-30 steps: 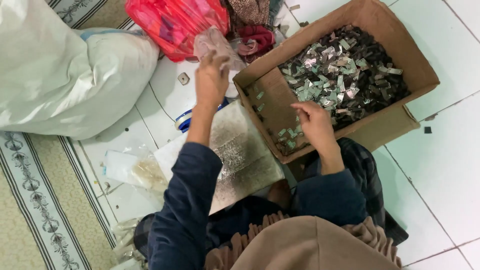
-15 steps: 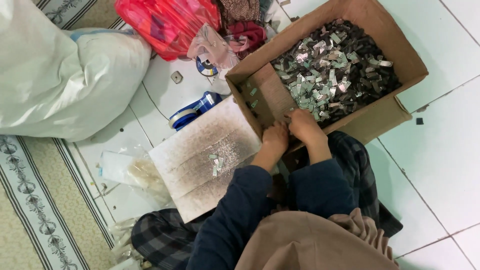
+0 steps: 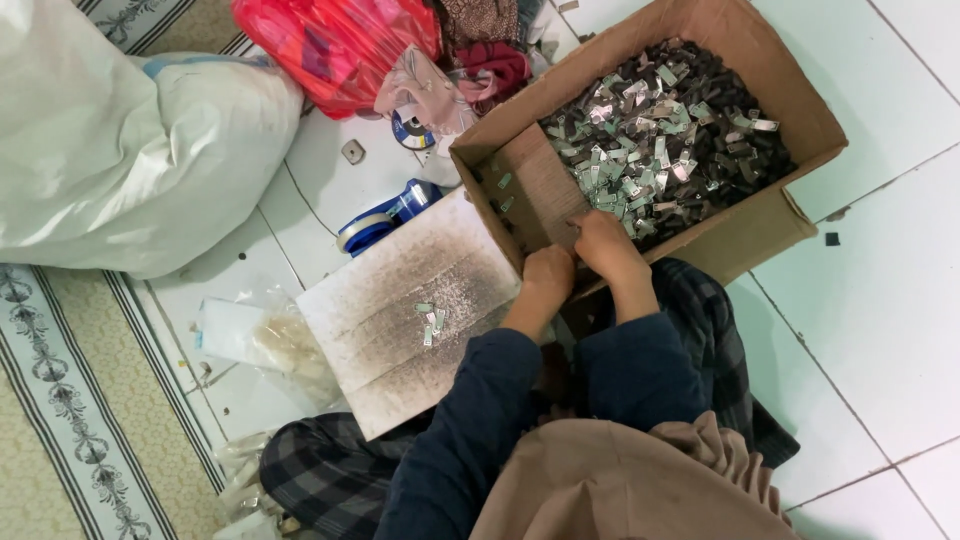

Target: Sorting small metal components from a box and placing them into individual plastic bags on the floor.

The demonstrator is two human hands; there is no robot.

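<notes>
**Head view: 2 hands at the rim of a cardboard box**

Head camera looks down on the left hand and right hand, side by side and touching at the near edge of the cardboard box. Both hands are curled; whether their fingers pinch anything cannot be told. Small silver and dark metal pieces fill the box's far part. A few lie on the grey board just left, near a blue tape dispenser.
</notes>
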